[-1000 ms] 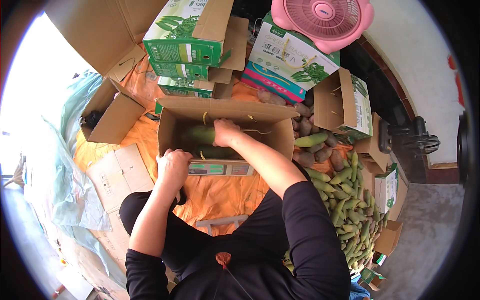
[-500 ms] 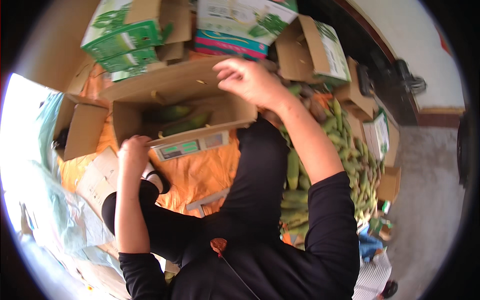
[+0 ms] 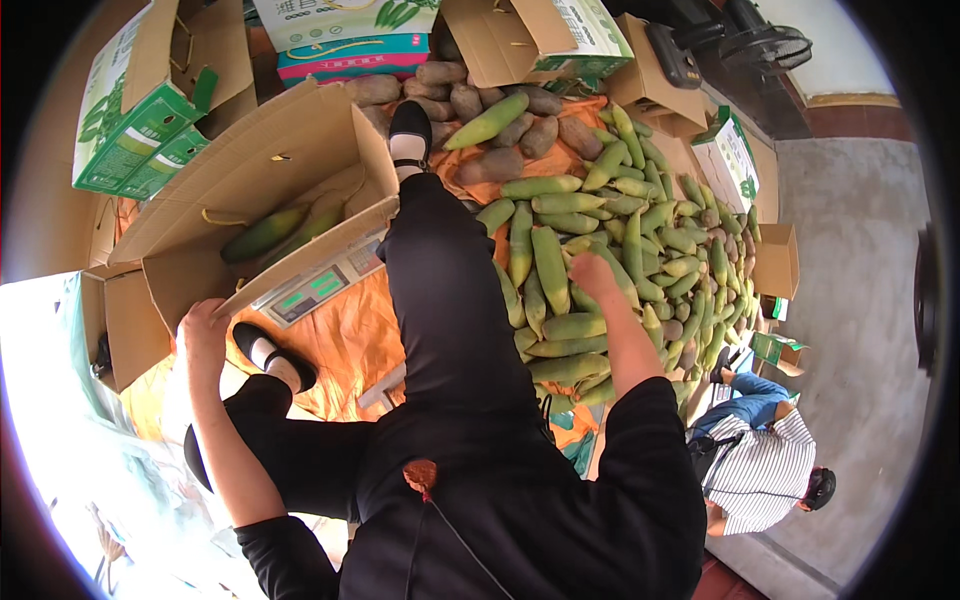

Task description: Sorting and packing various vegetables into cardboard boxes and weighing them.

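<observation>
My left hand [image 3: 203, 335] grips the near lower-left edge of an open cardboard box [image 3: 165, 285], its fingers closed over the rim. Inside the box lie green radishes [image 3: 265, 233], partly in shadow. The box rests on a scale [image 3: 312, 288] whose lit green display shows along the near side. My right hand [image 3: 597, 275] is down among a large heap of green radishes [image 3: 570, 203], to the right of my leg. Its fingers point down and are mostly hidden, so whether they hold a radish does not show.
Brown root vegetables [image 3: 490, 165] lie beyond the heap on an orange sheet [image 3: 340, 345]. Printed cartons [image 3: 140, 130] stand at the back, left and right. A black fan [image 3: 765, 47] sits far right. Another person in a striped shirt [image 3: 755, 475] is at the lower right.
My right hand has moved from above the box's far side down to the radish heap. The view has swung right, and my left hand keeps its hold on the box.
</observation>
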The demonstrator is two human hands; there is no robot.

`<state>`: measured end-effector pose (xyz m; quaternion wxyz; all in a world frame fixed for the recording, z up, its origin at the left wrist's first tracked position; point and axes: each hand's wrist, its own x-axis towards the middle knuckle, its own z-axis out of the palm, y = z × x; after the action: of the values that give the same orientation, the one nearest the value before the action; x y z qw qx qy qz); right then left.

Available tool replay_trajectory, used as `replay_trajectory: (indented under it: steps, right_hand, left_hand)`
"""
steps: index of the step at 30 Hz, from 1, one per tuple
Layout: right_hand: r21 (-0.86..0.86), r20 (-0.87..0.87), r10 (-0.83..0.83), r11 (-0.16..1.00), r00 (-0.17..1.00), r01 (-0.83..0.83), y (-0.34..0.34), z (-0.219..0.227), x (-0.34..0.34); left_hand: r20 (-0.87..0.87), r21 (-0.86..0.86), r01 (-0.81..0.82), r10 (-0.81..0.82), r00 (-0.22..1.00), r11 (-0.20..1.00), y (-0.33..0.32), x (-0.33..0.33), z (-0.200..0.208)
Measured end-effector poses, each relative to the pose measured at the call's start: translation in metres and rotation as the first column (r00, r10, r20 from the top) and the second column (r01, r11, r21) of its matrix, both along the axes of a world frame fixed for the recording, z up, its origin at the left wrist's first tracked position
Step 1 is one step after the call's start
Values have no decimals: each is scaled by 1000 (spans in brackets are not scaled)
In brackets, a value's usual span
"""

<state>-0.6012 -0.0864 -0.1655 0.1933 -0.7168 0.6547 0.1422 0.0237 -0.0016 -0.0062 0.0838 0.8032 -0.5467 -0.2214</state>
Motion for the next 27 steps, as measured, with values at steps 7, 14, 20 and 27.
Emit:
replay_trajectory:
  steps: [7,14,20,27]
  right_hand:
    - [376,-346,307,911,886,-169,71,-5,33]
    - [440,-318,469,843,824,-309,94,-11,58]
    - [453,-407,480,845,777,-285,98,-26,55]
    - [153,-351,53,988,935,1,48,28,65]
  left_hand:
    - [25,27,-73,73,997,997,2,3,6]
    - [-12,26,-72,73,997,997,-2,-1,5]
    - [18,0,-101,101,995,995,0,-1,1]
    - [71,29,-151,149,986,988,5,1,6]
